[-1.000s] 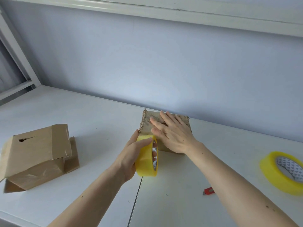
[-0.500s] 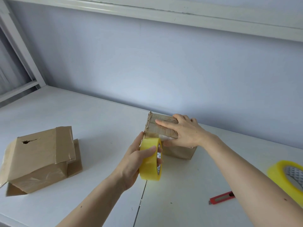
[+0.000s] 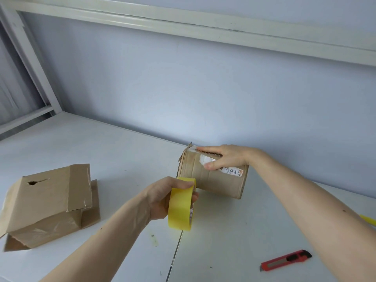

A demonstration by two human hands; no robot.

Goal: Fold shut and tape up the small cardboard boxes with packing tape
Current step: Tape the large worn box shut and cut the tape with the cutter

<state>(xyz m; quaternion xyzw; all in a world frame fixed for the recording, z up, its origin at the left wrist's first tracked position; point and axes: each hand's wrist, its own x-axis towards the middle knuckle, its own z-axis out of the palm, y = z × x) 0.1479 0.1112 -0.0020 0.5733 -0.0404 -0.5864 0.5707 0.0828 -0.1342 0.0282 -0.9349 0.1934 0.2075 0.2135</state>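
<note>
Tabletop (image 3: 101, 155): white, seam running toward the near edge. Bigger box (image 3: 47, 206) sits by the left edge, flaps loose, one side torn, not sealed yet.

Small box (image 3: 215, 180) is mid-tabletop near the back edge, tipped onto an edge. Right hand (image 3: 225, 157) grasps it from above, fingers flat on the top, thumb on the near face beside the label. Left hand (image 3: 162, 198) is clamped round the yellow tape roll (image 3: 181, 208), roll just touching the box's lower left corner.

Risks, my read:
- Box is balanced on an edge and held by one hand only. Pulling tape sideways could twist or slide it out of the grip.
- Can't see the free tape end. If it isn't stuck down firmly, it'll lift when the roll is drawn along.
- Top edge looks ragged; tape may bridge it and wrinkle.

Red box cutter (image 3: 284, 260) lies near the front right, behind the right forearm, awkward to reach. Sliver of something yellow (image 3: 368, 218) at the right edge, can't tell what.
</note>
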